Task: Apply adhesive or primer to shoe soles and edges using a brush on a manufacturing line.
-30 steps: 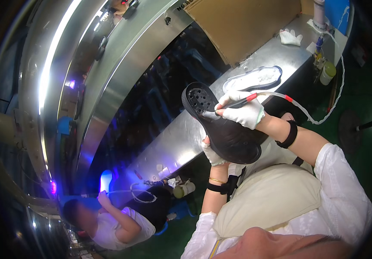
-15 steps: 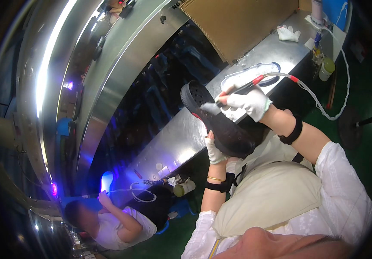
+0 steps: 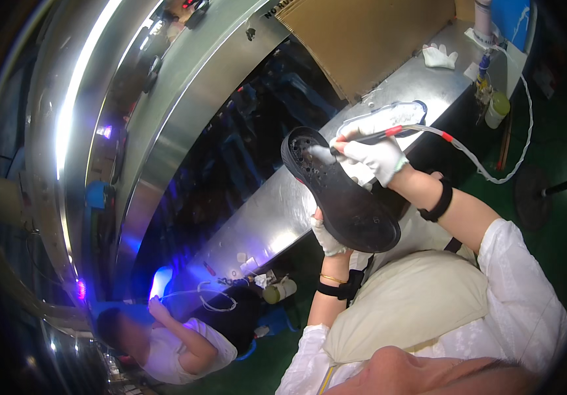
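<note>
My left hand [image 3: 326, 236], in a white fingerless glove, grips a long black shoe sole [image 3: 356, 207] by its left edge near the lower end. The sole is tilted, its inner face turned up toward me, with hollow cells at the far end. My right hand [image 3: 379, 157], gloved in white too, is closed round a brush [image 3: 370, 137] with a dark handle and red bands. Pale, blurred bristles lie over the cells at the sole's far end. From the handle runs a thin tube [image 3: 468, 150]. Behind my right hand, a pale sole-shaped piece with a dark rim [image 3: 389, 117] lies on the bench.
The metal bench [image 3: 264, 204] runs diagonally past me, beside a dark belt [image 3: 231, 131]. A cardboard sheet [image 3: 375, 39], a white glove [image 3: 439, 56] and a lidded jar [image 3: 496, 108] are farther off. A co-worker [image 3: 185, 342] sits at lower left under blue light.
The sole has turned more of its inner face upward, and its lower end has shifted right. The brush has moved slightly, now over the cells at the far end.
</note>
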Demonstrator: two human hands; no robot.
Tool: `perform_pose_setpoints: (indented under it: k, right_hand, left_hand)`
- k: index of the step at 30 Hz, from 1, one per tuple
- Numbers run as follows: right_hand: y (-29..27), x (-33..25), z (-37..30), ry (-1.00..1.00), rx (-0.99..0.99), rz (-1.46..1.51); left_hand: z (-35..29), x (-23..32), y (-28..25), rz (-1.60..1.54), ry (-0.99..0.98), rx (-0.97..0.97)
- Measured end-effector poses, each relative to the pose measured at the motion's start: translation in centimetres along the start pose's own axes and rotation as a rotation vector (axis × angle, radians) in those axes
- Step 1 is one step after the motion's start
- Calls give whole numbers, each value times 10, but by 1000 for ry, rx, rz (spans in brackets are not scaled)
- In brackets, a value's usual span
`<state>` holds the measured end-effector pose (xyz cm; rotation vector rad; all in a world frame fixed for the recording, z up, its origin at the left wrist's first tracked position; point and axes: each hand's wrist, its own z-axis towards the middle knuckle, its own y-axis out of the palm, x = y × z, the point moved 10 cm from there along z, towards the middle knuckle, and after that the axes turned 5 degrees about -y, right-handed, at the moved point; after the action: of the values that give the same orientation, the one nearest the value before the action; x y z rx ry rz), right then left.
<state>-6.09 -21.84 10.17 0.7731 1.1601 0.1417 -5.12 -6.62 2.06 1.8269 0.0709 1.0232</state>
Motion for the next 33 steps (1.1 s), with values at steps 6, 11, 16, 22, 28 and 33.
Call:
perform_pose_setpoints:
  k: [6,11,16,22,28,33]
  right_hand:
    - [36,-42,-16,-722,-279,-809]
    - [46,-16,-74,-319,-664,-510]
    - [14,-33,-25,-251,-374,-491]
    - [40,-65,-24,-705,-609,-886]
    - [38,-66,-35,-587,-649,-785]
    - [55,-49,-51,-688,-853,-882]
  left_hand:
    - [2,7,7,-50,-3,-33]
    - [7,25,-12,-52,10,34]
    - [6,16,-5,-67,-95,-63]
    - [8,23,-2,-39,-101,-51]
    - [10,38,-1,133,12,-31]
    - [21,43,1,6,-24,-142]
